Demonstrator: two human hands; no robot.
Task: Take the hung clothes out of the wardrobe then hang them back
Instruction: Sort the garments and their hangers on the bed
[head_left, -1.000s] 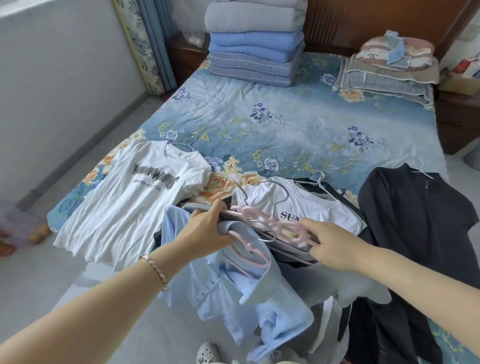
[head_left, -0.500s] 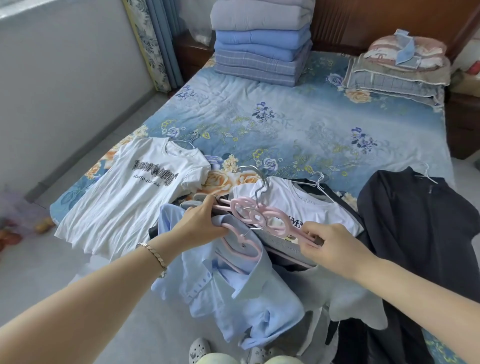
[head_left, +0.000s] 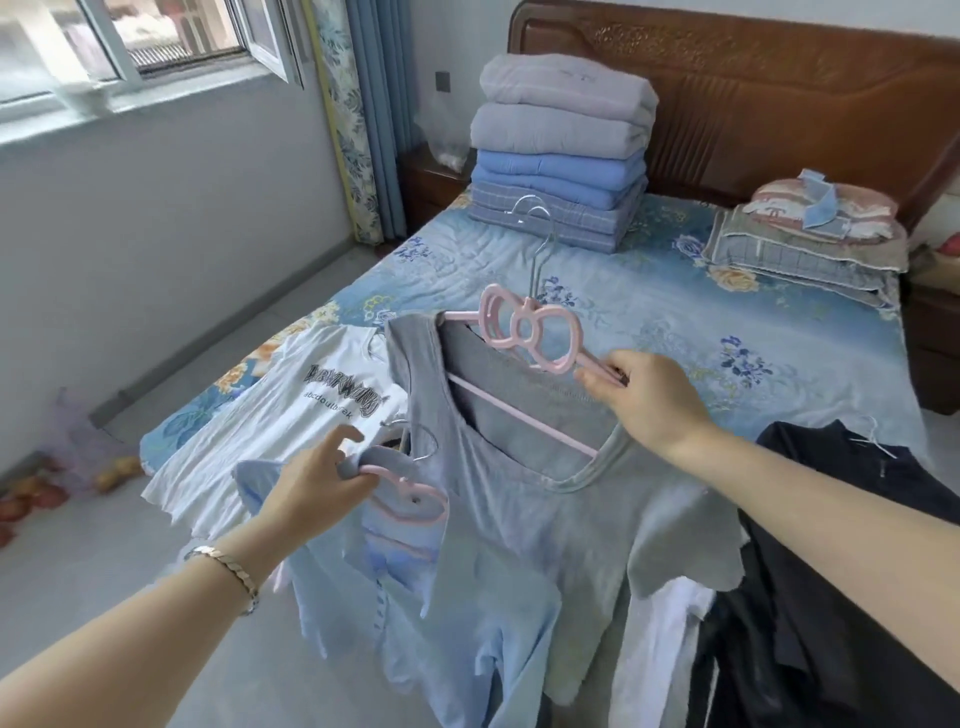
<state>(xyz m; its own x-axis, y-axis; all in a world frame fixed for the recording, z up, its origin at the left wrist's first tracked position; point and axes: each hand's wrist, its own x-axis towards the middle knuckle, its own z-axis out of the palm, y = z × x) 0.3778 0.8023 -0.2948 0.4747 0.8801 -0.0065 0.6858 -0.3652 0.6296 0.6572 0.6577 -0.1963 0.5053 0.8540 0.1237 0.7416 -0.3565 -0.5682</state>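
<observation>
We hold the grey T-shirt (head_left: 519, 519) above the foot of the bed (head_left: 675, 322) on its pink bow hanger (head_left: 530, 330), with our right hand (head_left: 649, 400) fingers pinching the hanger's right arm. Our left hand (head_left: 322, 478) fingers curl round a second pink hanger (head_left: 415, 501) carrying the light blue shirt (head_left: 395, 613), lower and leftward. A white printed T-shirt (head_left: 291, 415) lies on the bed at left, a black garment (head_left: 831, 571) at right.

I saw the bed (head_left: 649, 322), under a blue floral cover, carrying a stack of folded quilts (head_left: 561, 156) at its head, left, and a pile of pillows (head_left: 805, 244), right. Along the near edge lay a white printed T-shirt (head_left: 291, 415), left, and a dark garment (head_left: 857, 519), right, well apart.
</observation>
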